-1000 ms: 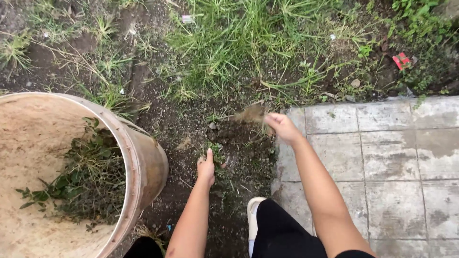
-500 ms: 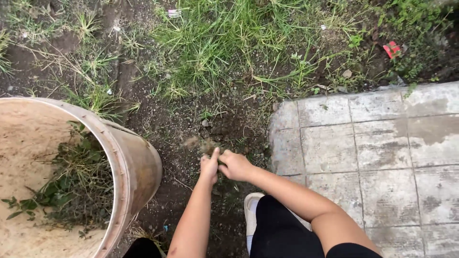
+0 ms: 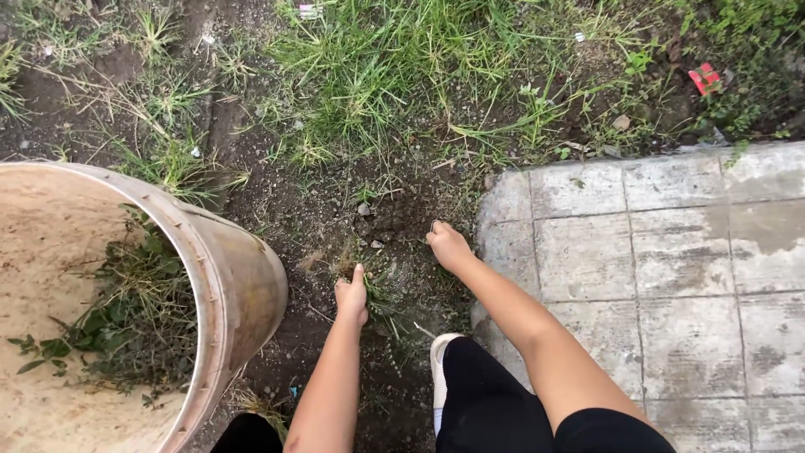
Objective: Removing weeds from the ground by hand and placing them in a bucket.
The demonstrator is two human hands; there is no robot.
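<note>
My left hand (image 3: 351, 295) is closed around a small clump of pulled weeds (image 3: 372, 289) low over the dark soil, thumb pointing up. My right hand (image 3: 448, 245) reaches down to the bare soil beside the paving edge, its fingers curled into the short weeds there; whether they grip anything is hidden. A big round beige bucket (image 3: 239, 281) stands at the left, holding a heap of pulled weeds (image 3: 126, 323) on its bottom.
Grey concrete paving slabs (image 3: 671, 268) fill the right side. Tall grass (image 3: 402, 75) grows beyond the bare soil patch. A red scrap of litter (image 3: 704, 80) lies at the upper right. My white shoe (image 3: 443, 361) and dark trouser leg are below my hands.
My right hand left my left hand and went up and right to the soil by the paving. My left hand stayed put with its clump.
</note>
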